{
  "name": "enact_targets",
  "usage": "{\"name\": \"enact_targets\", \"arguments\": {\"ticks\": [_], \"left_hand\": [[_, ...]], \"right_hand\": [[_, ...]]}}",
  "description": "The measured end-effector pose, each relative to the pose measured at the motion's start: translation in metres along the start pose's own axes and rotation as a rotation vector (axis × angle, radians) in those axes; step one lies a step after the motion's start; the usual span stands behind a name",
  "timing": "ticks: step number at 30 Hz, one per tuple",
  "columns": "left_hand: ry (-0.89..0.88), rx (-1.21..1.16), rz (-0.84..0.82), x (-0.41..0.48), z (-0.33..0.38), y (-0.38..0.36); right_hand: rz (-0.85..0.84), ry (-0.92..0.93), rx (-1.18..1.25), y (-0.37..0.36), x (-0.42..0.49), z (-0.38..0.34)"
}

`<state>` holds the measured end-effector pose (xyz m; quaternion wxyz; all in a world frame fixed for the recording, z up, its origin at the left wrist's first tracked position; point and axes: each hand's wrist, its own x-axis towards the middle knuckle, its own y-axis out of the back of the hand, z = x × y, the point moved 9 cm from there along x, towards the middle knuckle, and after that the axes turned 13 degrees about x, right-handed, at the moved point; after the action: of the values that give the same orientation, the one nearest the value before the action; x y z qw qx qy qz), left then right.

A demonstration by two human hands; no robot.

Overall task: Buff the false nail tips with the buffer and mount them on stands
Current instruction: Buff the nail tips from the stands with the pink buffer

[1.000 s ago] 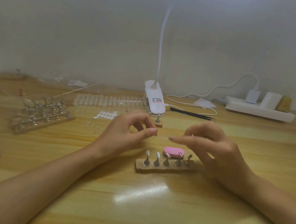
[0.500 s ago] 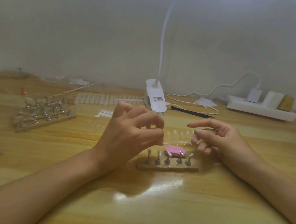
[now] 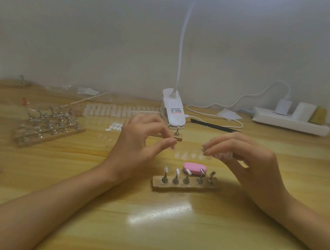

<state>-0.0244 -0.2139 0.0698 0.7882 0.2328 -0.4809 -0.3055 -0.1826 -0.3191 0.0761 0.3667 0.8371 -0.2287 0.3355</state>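
The desk (image 3: pixel 165 240) is pale wood-grain under a glossy coat, with a bright glare near its front edge. The stand base (image 3: pixel 183 187) looks like rough, raw wood, and its pegs (image 3: pixel 186 179) are dull grey metal. The buffer (image 3: pixel 194 167) is matt pink. The strip of nail tips (image 3: pixel 192 155) is clear, shiny plastic. The lamp clip (image 3: pixel 173 113) near the back edge is smooth white plastic.
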Motion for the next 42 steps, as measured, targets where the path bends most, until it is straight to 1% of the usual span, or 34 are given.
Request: {"name": "enact_targets", "arguments": {"ticks": [1,2,5,6,8,11,13,15,17,18,20,22,23,26,30,36,42], "left_hand": [[0.000,-0.001,-0.009,0.000,0.000,-0.001],[-0.002,-0.010,-0.007,0.000,-0.001,-0.002],[0.029,-0.089,0.042,0.002,-0.006,0.004],[0.055,-0.108,0.056,0.002,-0.009,0.005],[0.092,-0.126,0.066,0.002,-0.014,0.006],[0.099,-0.131,0.048,0.002,-0.017,0.002],[0.087,-0.137,0.027,0.002,-0.016,0.000],[0.091,-0.166,-0.003,0.002,-0.016,-0.004],[0.121,-0.218,-0.039,0.003,-0.019,-0.008],[0.139,-0.246,-0.058,0.003,-0.020,-0.009],[0.169,-0.317,-0.099,0.002,-0.020,-0.013],[0.195,-0.390,-0.147,0.000,-0.017,-0.019],[0.197,-0.396,-0.172,-0.002,-0.014,-0.022],[0.182,-0.347,-0.242,-0.005,-0.007,-0.031],[0.189,-0.335,-0.280,-0.005,-0.007,-0.036],[0.108,-0.316,-0.343,-0.007,-0.004,-0.043],[0.134,-0.339,-0.345,-0.006,-0.008,-0.044]], "right_hand": [[-0.004,-0.010,0.004,-0.001,0.000,0.001],[0.016,-0.056,0.048,-0.001,0.000,0.005],[0.170,-0.349,0.337,0.007,-0.004,0.035],[0.215,-0.439,0.370,0.010,-0.007,0.046],[0.233,-0.581,0.295,0.016,-0.013,0.066],[0.168,-0.682,0.148,0.018,-0.016,0.085],[0.115,-0.698,-0.018,0.021,-0.015,0.092],[0.110,-0.702,-0.179,0.028,-0.014,0.094],[0.143,-0.605,-0.212,0.033,-0.010,0.082],[0.121,-0.521,-0.206,0.030,-0.005,0.072],[-0.020,-0.420,-0.151,0.011,-0.001,0.056],[-0.196,-0.430,-0.110,-0.014,-0.003,0.052],[-0.243,-0.449,-0.097,-0.022,-0.004,0.053],[-0.233,-0.453,0.000,-0.024,-0.003,0.052],[-0.244,-0.431,0.057,-0.025,-0.005,0.050],[-0.330,-0.410,0.095,-0.033,-0.008,0.043],[-0.248,-0.471,0.196,-0.026,-0.006,0.048]]}}
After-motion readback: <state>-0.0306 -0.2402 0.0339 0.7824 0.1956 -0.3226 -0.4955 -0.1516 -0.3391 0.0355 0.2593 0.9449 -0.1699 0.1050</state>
